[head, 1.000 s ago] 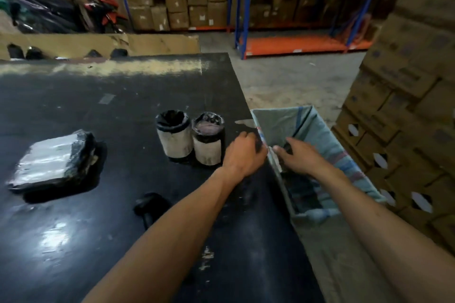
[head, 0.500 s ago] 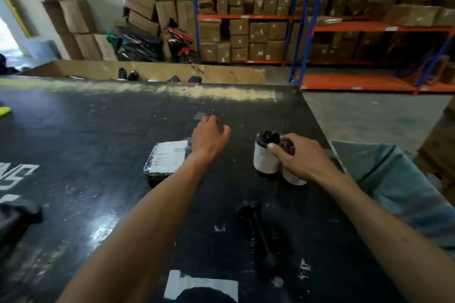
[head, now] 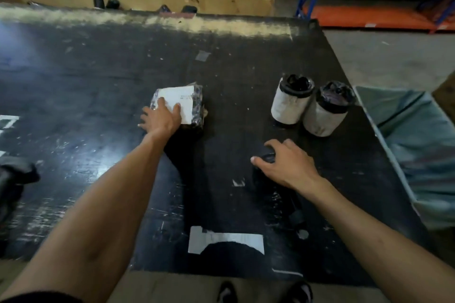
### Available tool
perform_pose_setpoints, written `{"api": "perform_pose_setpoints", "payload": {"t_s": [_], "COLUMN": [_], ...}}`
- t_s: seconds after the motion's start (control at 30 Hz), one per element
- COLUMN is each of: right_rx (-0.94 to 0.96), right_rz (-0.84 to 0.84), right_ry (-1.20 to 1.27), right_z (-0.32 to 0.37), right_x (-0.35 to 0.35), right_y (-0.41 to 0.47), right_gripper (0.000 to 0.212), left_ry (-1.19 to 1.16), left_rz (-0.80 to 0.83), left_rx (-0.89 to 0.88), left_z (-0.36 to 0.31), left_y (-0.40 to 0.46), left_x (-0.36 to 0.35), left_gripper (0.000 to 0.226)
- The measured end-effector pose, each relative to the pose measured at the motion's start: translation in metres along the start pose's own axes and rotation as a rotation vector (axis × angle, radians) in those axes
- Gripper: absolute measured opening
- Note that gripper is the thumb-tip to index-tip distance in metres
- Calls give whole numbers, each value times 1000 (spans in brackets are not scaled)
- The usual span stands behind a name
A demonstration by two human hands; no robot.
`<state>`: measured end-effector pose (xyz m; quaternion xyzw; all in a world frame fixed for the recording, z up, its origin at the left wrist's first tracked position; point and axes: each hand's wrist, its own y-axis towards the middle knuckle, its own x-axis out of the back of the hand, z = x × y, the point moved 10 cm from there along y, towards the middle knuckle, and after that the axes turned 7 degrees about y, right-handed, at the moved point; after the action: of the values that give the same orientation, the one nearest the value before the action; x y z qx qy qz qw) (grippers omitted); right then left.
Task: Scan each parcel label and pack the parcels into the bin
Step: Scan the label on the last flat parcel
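Note:
A flat parcel [head: 189, 103] wrapped in black plastic lies mid-table, its white label facing up. My left hand [head: 161, 119] lies on its near left corner, fingers over the label and thumb out to the left. Two upright cylindrical parcels, one [head: 291, 102] beside the other [head: 326, 112], stand at the right, white-wrapped with black tops. My right hand [head: 285, 163] is curled over the head of a black handheld scanner [head: 296, 216], which lies on the table with its handle towards me. The bin [head: 408, 135], lined with a blue-grey sack, hangs off the table's right edge.
The black table [head: 98, 76] is scuffed, with a white tape patch [head: 226, 241] near the front edge. A dark object [head: 14, 177] lies at the far left. A cardboard wall and shelves of boxes stand behind. My feet show below the table edge.
My left hand has come back from beyond the flat parcel onto its near corner. My right hand has left the cylindrical parcels and dropped onto the scanner. The view has tilted down.

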<state>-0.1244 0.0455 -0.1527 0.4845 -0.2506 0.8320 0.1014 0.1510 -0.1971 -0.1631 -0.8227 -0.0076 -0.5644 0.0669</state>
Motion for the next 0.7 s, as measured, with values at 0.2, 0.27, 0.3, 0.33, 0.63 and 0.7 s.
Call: {"api": "perform_pose_setpoints", "payload": {"t_s": [0.2, 0.27, 0.3, 0.33, 0.63, 0.7], "right_rx": [-188, -259, -296, -327, -231, -148], "right_rz": [-63, -82, -85, -80, 50, 61], "right_ry": [393, 581, 664, 728, 1001, 1045], "right_z": [-25, -31, -34, -36, 9, 30], "right_x": [-11, -15, -18, -22, -25, -14], "right_y": [-6, -14, -18, -21, -13, -11], "right_gripper": [86, 87, 86, 83, 50, 53], "left_ry": [-32, -121, -172, -221, -953, -961], "left_rz": [138, 187, 198, 200, 180, 149], "left_rx": [-66, -70, -64, -58, 62, 41], "left_z": [5, 3, 2, 1, 6, 12], "left_y": [32, 33, 30, 27, -8, -19], "left_x": [-8, -6, -4, -2, -10, -7], "left_gripper": [87, 95, 98, 101, 49, 52]}}
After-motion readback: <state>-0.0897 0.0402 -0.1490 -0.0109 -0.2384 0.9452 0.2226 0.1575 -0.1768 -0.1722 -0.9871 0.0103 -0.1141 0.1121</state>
